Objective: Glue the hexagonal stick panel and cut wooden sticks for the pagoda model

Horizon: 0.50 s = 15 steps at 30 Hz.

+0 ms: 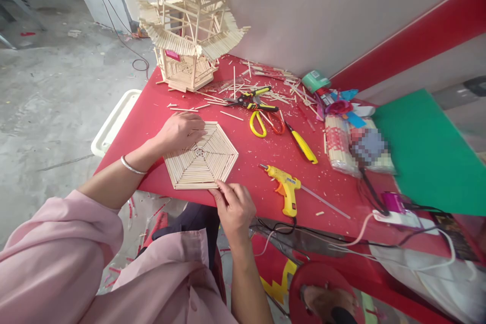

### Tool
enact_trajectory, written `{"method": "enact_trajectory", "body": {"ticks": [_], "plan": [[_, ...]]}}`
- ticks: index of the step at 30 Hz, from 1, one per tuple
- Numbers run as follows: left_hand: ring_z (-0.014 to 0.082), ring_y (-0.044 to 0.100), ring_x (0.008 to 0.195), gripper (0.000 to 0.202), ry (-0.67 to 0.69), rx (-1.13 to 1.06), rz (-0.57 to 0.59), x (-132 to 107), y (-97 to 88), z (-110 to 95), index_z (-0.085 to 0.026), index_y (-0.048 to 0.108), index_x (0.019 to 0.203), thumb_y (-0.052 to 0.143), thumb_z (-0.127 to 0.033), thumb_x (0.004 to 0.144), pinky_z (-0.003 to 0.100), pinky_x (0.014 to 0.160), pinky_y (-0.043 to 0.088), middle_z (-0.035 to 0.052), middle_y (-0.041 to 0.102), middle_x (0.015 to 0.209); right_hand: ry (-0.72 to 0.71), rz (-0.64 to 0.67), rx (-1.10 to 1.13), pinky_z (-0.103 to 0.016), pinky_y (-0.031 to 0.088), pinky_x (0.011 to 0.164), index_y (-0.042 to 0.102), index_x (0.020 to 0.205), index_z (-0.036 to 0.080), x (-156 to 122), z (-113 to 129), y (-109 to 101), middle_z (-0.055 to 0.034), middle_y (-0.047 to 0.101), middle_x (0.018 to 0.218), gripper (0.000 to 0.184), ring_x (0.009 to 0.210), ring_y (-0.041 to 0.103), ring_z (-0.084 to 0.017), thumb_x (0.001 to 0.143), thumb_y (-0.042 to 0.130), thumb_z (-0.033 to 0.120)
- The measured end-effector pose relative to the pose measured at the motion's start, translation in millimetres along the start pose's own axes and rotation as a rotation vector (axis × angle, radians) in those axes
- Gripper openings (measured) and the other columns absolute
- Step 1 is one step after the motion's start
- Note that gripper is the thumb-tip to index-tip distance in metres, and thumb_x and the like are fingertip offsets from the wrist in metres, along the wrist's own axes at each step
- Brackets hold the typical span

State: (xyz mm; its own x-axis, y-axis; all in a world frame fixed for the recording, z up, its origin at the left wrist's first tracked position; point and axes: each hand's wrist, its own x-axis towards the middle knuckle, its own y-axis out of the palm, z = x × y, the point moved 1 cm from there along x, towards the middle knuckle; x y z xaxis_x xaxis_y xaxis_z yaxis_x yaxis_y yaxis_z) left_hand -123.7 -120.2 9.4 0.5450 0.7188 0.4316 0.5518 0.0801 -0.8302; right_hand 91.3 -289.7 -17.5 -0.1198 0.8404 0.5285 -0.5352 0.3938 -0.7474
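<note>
A flat hexagonal stick panel (201, 167), built from thin wooden sticks in rings around a small centre, lies near the front edge of the red table. My left hand (184, 131) is over its upper left side, fingers curled together against it and partly hiding that edge. At the near right corner, my right hand (233, 205) pinches the rim between thumb and forefinger. To the right of the panel lies a yellow glue gun (286, 187) with a clear glue stick (326, 202) out of its back.
A stick-built pagoda (193, 35) stands at the back left. Loose sticks (281, 93), black-and-yellow pliers (254, 101), yellow-and-red-handled scissors (258, 124) and a yellow utility knife (304, 146) lie beyond the panel. Bagged sticks (337, 144), a green board (436, 157) and a power strip (404, 220) sit right.
</note>
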Motion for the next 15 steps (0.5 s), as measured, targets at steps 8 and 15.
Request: {"method": "enact_trajectory", "body": {"ticks": [8, 15], "plan": [[0.0193, 0.064, 0.086, 0.023, -0.013, -0.004, 0.019, -0.9, 0.5, 1.3, -0.02, 0.067, 0.087, 0.047, -0.03, 0.095, 0.035, 0.081, 0.052, 0.0075, 0.071, 0.091, 0.0, 0.019, -0.019, -0.027, 0.044, 0.073, 0.076, 0.104, 0.021, 1.6, 0.5, 0.6, -0.0034, 0.068, 0.076, 0.019, 0.075, 0.059, -0.016, 0.094, 0.067, 0.034], [0.0199, 0.065, 0.088, 0.022, -0.029, -0.03, -0.001, -2.1, 0.8, 1.7, -0.021, 0.068, 0.089, 0.049, -0.031, 0.093, 0.035, 0.081, 0.053, 0.0075, 0.071, 0.091, 0.027, 0.028, -0.028, -0.026, 0.044, 0.073, 0.076, 0.105, 0.022, 5.3, 3.5, 4.0, -0.0032, 0.068, 0.078, 0.02, 0.076, 0.061, -0.016, 0.095, 0.065, 0.036]]}}
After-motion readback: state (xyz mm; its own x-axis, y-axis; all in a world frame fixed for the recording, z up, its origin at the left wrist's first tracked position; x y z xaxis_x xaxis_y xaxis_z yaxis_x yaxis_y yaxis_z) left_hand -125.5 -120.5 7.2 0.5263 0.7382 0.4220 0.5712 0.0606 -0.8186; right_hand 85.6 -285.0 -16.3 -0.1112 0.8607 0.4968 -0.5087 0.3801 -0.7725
